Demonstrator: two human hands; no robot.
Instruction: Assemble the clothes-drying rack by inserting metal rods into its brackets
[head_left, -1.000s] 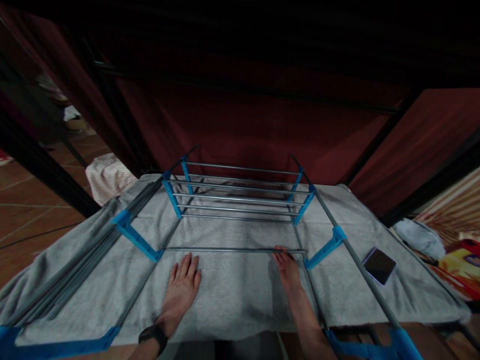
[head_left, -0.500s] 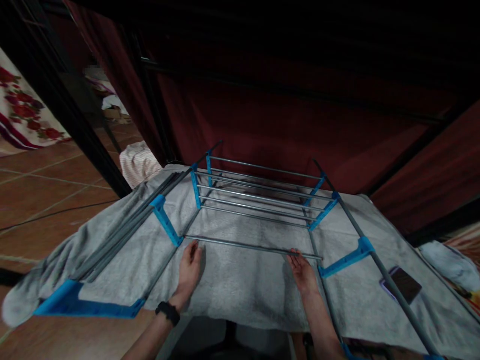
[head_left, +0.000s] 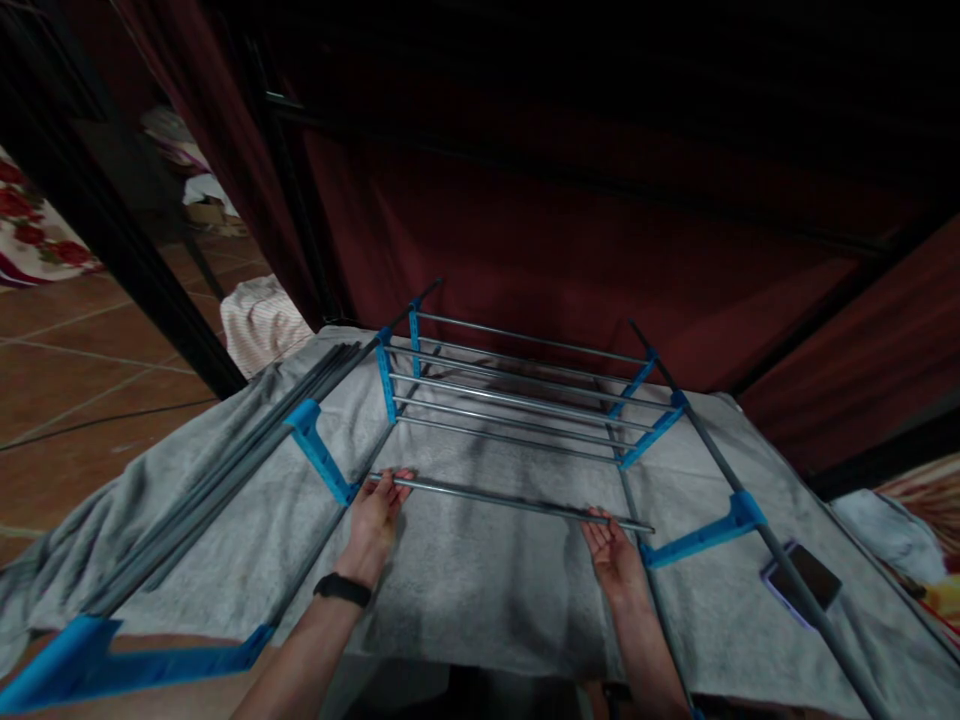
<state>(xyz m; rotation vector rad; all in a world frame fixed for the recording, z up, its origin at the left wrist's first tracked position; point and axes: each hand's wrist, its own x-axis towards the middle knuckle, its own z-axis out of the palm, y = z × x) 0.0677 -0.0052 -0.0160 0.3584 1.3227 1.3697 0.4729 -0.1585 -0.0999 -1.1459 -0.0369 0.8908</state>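
Note:
A thin metal tube (head_left: pixel 487 497) lies crosswise between my two hands, near the front blue brackets of a rack frame. My left hand (head_left: pixel 377 518) grips it close to its left end, by the left blue bracket (head_left: pixel 321 455). My right hand (head_left: pixel 616 560) holds it near the right end, fingers stretched under it and the thumb beside it. The tube's right end shows just above the right blue bracket (head_left: pixel 705 532); I cannot tell whether they touch. Behind, several metal tubes (head_left: pixel 517 403) span the farther blue brackets.
Several loose grey tubes (head_left: pixel 232 480) lie along the left side. A grey cloth (head_left: pixel 480 600) covers the surface under the rack. A phone (head_left: pixel 814 580) rests at the right beside a long side pole (head_left: pixel 799 585). A dark red curtain (head_left: pixel 525 250) hangs behind.
The left fingers have come up around the tube's left end. The tube's right end has shifted slightly right and towards me with my right hand. The view has moved a little.

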